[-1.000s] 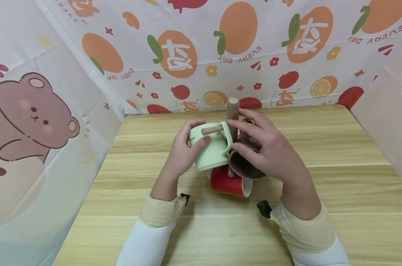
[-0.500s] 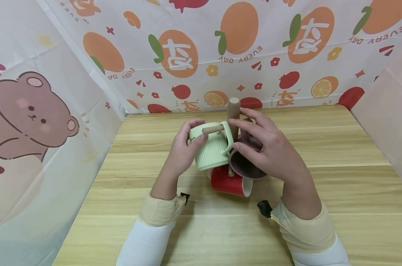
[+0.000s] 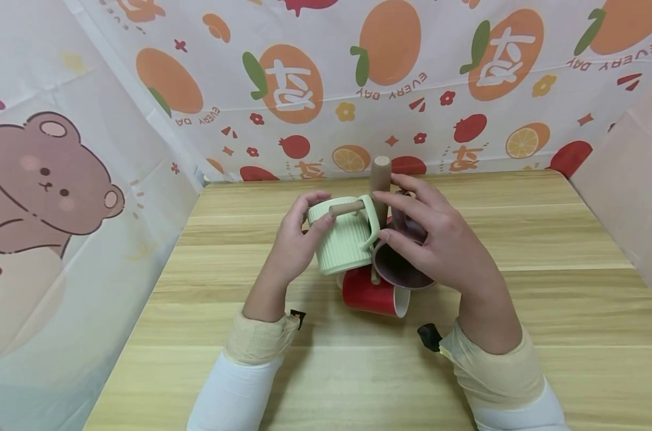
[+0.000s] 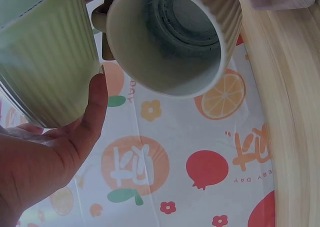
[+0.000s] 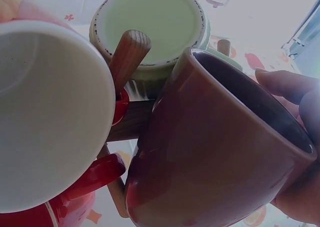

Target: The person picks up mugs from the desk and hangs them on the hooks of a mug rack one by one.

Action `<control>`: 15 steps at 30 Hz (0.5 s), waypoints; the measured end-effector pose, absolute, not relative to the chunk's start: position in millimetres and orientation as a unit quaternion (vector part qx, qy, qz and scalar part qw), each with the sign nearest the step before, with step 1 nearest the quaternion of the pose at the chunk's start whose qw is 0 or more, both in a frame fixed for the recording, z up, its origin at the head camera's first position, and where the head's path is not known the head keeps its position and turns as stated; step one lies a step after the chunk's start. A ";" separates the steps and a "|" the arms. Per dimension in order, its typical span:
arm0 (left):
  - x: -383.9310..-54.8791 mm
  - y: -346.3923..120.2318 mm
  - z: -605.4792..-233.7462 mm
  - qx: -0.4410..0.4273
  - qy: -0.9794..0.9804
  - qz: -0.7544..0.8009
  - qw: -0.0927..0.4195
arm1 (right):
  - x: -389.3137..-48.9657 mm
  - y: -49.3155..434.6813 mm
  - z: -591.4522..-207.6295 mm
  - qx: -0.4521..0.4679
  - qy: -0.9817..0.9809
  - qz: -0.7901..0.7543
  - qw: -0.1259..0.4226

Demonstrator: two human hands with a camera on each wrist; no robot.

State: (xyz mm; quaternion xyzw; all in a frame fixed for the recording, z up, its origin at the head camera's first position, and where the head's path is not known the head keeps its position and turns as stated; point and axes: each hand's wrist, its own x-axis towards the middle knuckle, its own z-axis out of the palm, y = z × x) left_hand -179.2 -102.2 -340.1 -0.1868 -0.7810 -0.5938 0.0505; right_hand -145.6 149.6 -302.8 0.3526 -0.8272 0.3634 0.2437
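Note:
My left hand (image 3: 299, 239) grips a pale green ribbed mug (image 3: 344, 245), thumb on its side. A peg of a wooden mug tree (image 3: 381, 179) passes through that mug's handle. My right hand (image 3: 444, 233) is by the post, its fingers lightly bent and overlapping the post; whether they touch it I cannot tell. Under that hand hangs a purple-brown mug (image 5: 215, 152), mouth toward me. A red mug (image 3: 371, 293) with a white inside lies sideways lower down. In the left wrist view, a cream ribbed mug (image 4: 230, 12) shows its dark inside. The tree's base is hidden.
The mugs crowd round the tree on a wood-grain table (image 3: 546, 311). A fruit-printed cloth (image 3: 444, 48) hangs behind it, and a bear-printed cloth (image 3: 13, 287) at the left. A black camera (image 3: 429, 337) is strapped to the right wrist.
The view has tilted and shifted slightly. My left thumb has slid a little along the green mug toward the peg. Both hands otherwise stay in place, and the green mug stays on the peg.

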 end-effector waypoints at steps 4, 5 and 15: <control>-178.5 -100.6 -339.5 -0.183 -0.774 -0.605 0.037 | -145.6 149.5 -303.2 0.350 -0.828 0.366 0.242; -178.2 -100.2 -339.5 -0.180 -0.773 -0.607 0.034 | -145.7 149.4 -303.3 0.350 -0.827 0.366 0.242; -175.8 -98.5 -339.0 -0.165 -0.775 -0.610 0.020 | -144.7 148.4 -302.6 0.340 -0.831 0.365 0.248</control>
